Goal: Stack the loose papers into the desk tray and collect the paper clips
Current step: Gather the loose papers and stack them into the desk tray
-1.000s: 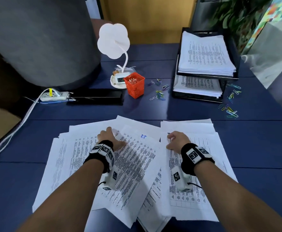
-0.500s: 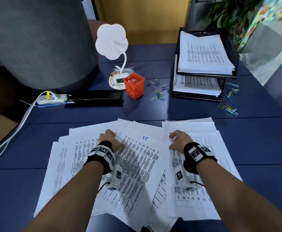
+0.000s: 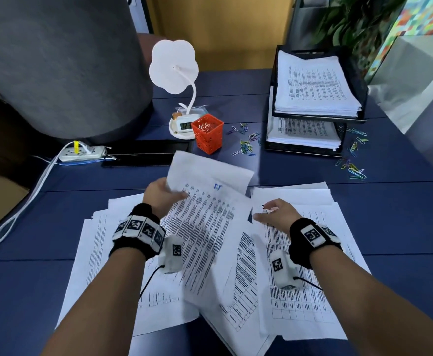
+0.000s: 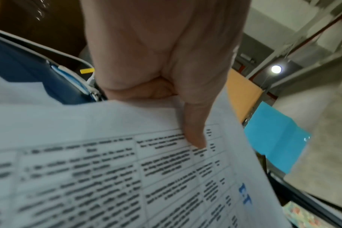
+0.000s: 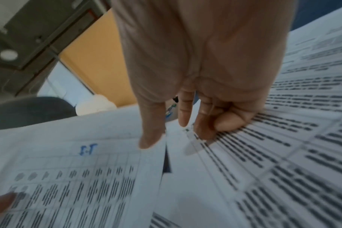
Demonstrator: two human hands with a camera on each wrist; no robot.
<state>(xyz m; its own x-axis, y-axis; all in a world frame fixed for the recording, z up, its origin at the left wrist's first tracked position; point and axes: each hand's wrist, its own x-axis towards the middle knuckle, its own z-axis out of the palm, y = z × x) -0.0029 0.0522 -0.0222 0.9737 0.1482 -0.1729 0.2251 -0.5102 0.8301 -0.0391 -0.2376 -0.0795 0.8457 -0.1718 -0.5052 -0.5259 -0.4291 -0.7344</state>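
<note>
At frame centre in the head view, the left hand [image 3: 162, 195] pinches 1 printed sheet [image 3: 205, 217] by its upper-left edge, thumb on top and fingers curled beneath, so the page hangs tilted above the loose papers [image 3: 300, 265] spread across the lower half of the frame. The likely trouble is the limp sheet: held at 1 edge only, it could fold, drag its lower end over the pile and scatter pages, or slip from the pinch. The right hand [image 3: 274, 214], just right of the sheet, hovers with fingers loosely bent over the right-hand pages; its fingertips [image 5: 203, 134] seem to touch the top page, holding nothing that I can make out. The desk tray [image 3: 349, 73], already stacked on 2 levels, stands at upper right, well apart. Paper clips [image 3: 246, 145] lie just left of it, with more clips [image 3: 352, 168] at its lower right, none collected yet.
</note>
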